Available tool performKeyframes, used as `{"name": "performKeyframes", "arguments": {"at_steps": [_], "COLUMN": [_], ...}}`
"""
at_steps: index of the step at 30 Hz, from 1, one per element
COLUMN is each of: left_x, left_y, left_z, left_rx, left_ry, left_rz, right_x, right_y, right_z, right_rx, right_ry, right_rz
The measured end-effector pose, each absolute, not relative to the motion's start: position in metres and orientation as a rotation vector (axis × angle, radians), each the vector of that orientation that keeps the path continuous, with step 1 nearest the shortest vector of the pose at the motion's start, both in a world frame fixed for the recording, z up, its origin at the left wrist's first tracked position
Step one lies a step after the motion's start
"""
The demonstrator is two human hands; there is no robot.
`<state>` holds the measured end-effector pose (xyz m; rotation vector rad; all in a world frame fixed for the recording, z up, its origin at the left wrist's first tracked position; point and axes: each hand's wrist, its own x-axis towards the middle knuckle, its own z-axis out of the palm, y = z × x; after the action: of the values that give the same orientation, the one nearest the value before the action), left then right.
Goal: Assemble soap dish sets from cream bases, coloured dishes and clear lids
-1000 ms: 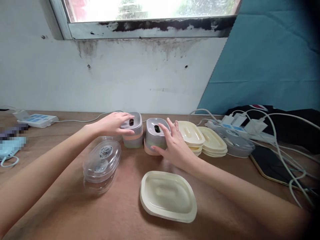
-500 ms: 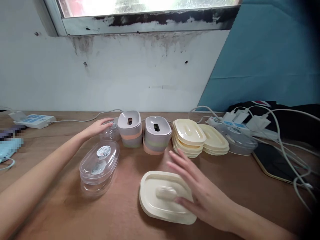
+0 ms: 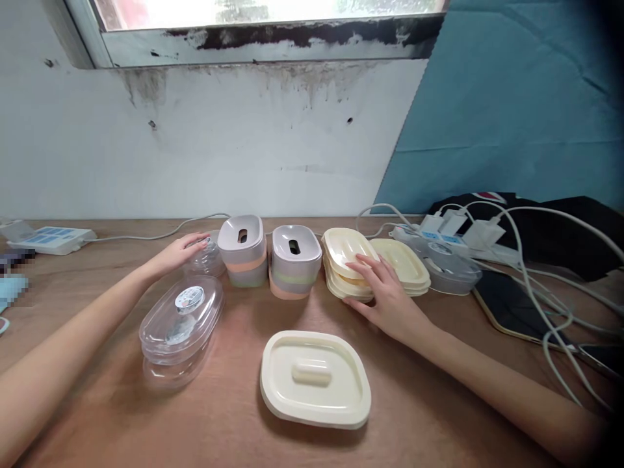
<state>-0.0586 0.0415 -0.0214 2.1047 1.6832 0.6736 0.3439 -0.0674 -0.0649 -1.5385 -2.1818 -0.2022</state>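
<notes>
My left hand (image 3: 179,255) rests with outstretched fingers on the top of a small clear plastic container (image 3: 207,255) at the back left. My right hand (image 3: 385,296) lies over the front right of a stack of cream plastic lids (image 3: 336,263). Its fingers are spread on the top lid, and the thumb is by the stack's lower front edge. In front of me a single cream lid (image 3: 312,406) with a raised bar handle lies flat on the table. A second, lower stack of cream lids (image 3: 407,263) sits just behind my right hand.
Clear oval containers (image 3: 202,312) are stacked at left. Two stacks of grey, peach and green bins (image 3: 242,260) (image 3: 295,270) stand at the back. Farther right are a clear lidded box (image 3: 451,273), a phone (image 3: 517,309), white cables and a power strip (image 3: 502,253).
My right hand has moved from the single cream lid up and away to the stack of cream lids. My left hand stays on the small clear container. The view has shifted slightly right.
</notes>
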Motion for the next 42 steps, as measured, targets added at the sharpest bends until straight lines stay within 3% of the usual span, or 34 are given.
{"name": "performKeyframes", "arguments": {"at_steps": [11,18,22,29,42], "left_x": [-0.060,-0.062,-0.059,-0.052,-0.052], "left_y": [0.046,0.047,0.044,0.034,0.035], "left_z": [-0.030,-0.033,-0.030,-0.022,-0.022], "left_rx": [2.050,2.045,2.030,1.991,1.968], "left_ry": [1.708,1.697,1.701,1.712,1.733], "left_rz": [0.755,0.780,0.774,0.727,0.725], "right_x": [0.337,0.348,0.388,0.425,0.416], "right_y": [-0.050,-0.057,-0.052,-0.039,-0.031], "right_z": [-0.080,-0.061,-0.061,-0.087,-0.087], "right_rx": [-1.420,-1.386,-1.624,-1.782,-1.723], "right_ry": [-2.138,-2.005,-1.814,-1.778,-1.817], "right_rz": [-0.223,-0.312,-0.406,-0.313,-0.250]}}
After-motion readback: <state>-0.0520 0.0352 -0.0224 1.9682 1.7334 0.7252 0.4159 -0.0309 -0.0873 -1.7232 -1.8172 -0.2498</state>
